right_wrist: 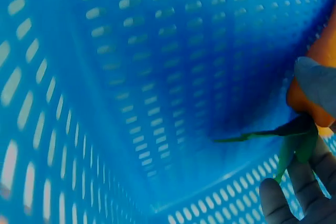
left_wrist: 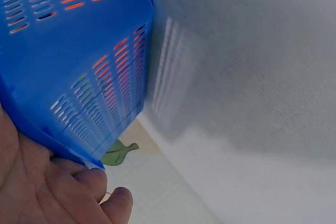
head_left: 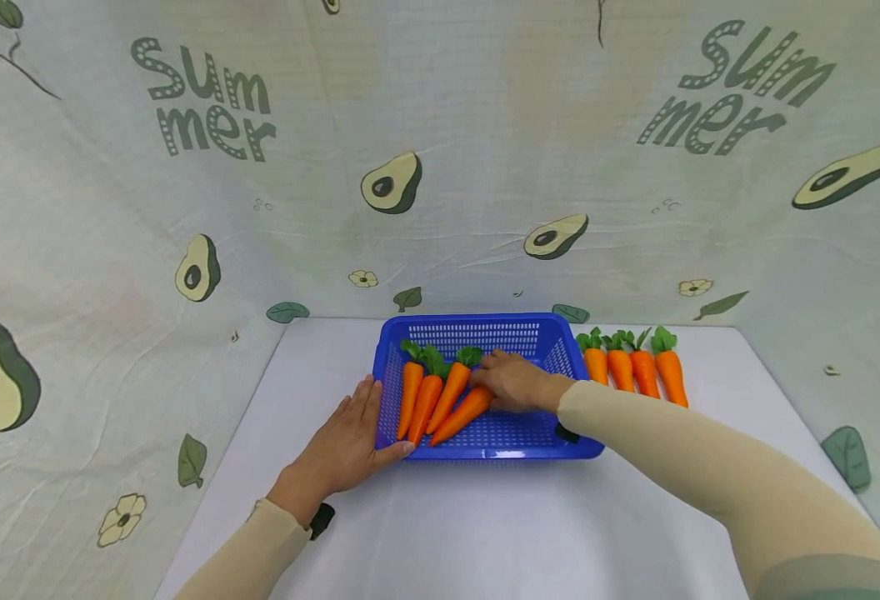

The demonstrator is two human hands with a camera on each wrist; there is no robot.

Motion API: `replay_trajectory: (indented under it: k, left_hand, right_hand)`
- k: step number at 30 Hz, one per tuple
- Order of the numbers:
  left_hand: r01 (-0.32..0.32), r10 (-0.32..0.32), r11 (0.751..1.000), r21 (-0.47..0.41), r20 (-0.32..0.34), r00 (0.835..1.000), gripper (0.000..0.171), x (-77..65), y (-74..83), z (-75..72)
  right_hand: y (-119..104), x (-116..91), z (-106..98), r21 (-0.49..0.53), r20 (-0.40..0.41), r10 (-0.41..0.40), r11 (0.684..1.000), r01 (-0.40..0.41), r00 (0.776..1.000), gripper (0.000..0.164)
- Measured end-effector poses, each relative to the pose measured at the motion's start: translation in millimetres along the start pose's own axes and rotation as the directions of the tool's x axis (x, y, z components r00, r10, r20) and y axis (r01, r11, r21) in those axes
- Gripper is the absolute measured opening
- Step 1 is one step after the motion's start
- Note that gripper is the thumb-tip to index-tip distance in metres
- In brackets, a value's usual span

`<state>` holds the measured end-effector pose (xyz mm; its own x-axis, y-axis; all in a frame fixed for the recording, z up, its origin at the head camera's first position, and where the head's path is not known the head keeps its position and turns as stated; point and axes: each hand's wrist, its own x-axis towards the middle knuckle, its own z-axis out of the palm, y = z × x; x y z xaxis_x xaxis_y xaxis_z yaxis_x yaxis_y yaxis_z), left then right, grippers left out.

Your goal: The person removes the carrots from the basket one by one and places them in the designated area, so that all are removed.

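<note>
A blue plastic basket (head_left: 485, 455) with slotted walls stands on the table. Inside, at its left side, three orange carrots (head_left: 425, 408) with green tops lie side by side. My right hand (head_left: 515, 383) reaches into the basket and grips a carrot (head_left: 464, 414) near its leafy end, the tip pointing toward the near left. In the right wrist view the thumb presses on this carrot (right_wrist: 328, 43), with the fingers about its green leaves (right_wrist: 296, 142). My left hand (head_left: 342, 442) rests on the basket's left rim, fingers straight; the left wrist view shows its fingers at the rim's edge.
Several more carrots (head_left: 645, 371) lie in a row on the white table (head_left: 485, 533), right of the basket and partly behind the right forearm. A cloth backdrop (head_left: 470, 108) printed with avocados and leaves rises behind the table and at both sides.
</note>
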<state>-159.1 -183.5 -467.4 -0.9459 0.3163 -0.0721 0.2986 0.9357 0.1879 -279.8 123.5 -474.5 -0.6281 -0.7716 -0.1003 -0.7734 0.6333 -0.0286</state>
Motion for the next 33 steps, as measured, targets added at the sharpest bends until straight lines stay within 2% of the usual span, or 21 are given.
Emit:
replay_trajectory:
  k: [13, 19, 24, 33]
  left_hand:
    - [0.0, -0.001, 1.0, -0.018, -0.015, 1.0, 0.117, -1.4, 0.9, -1.6]
    - [0.006, -0.006, 1.0, -0.024, -0.02, 1.0, 0.118, -0.8, 1.1, 0.3]
    - [0.007, -0.007, 1.0, -0.027, -0.014, 1.0, 0.118, -0.8, -0.1, 1.5]
    - [0.0, -0.001, 0.999, -0.041, -0.025, 1.0, 0.118, 0.3, -0.7, 3.4]
  right_hand:
    - [14.0, -28.0, -29.6, 0.07, -0.113, 0.056, 0.996, -0.048, 0.992, 0.04]
    - [14.6, -37.6, -45.2, 0.139, -0.1, 0.119, 0.985, -0.105, 0.988, 0.042]
    - [11.9, -45.0, -59.8, 0.236, -0.047, 0.166, 0.96, -0.151, 0.985, 0.043]
    - [12.0, -61.5, -73.0, 0.392, 0.008, 0.254, 0.889, -0.236, 0.967, 0.041]
